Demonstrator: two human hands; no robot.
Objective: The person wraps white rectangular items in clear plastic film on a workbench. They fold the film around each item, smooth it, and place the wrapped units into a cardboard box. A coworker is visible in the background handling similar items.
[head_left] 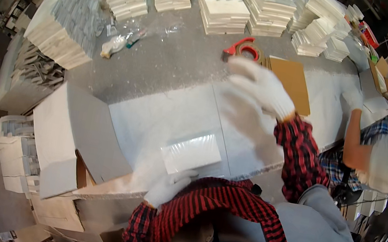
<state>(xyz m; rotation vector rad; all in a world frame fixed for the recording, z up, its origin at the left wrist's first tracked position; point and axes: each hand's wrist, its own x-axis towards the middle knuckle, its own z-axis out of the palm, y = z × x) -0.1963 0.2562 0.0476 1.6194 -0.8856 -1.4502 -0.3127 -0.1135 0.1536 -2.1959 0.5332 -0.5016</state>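
The person's left hand (169,185), in a white knit glove, rests at the near edge of the white surface (153,114), its fingers bent down onto the near corner of a small flat packet in clear glossy wrap (192,152) that lies flat near the middle of the surface. They press it rather than grip it. The right hand (262,87), also gloved, is raised above the far right part of the surface and is blurred; its fingers look spread and hold nothing that can be made out.

Judging from this, the packet is being steadied or squared up. To do that well, the left fingers should press flat on the corner so the slick wrap does not slide, while the right hand comes down on the opposite, far edge to keep it square.

Beyond the right hand lie a brown cardboard sheet (291,84) and a red tape dispenser (243,49). Stacks of white flat sheets (224,7) stand on the floor farther off, and an open white carton (67,135) sits at the left. At the right a co-worker's gloved hand (352,98) rests on the same surface, well apart from the packet.
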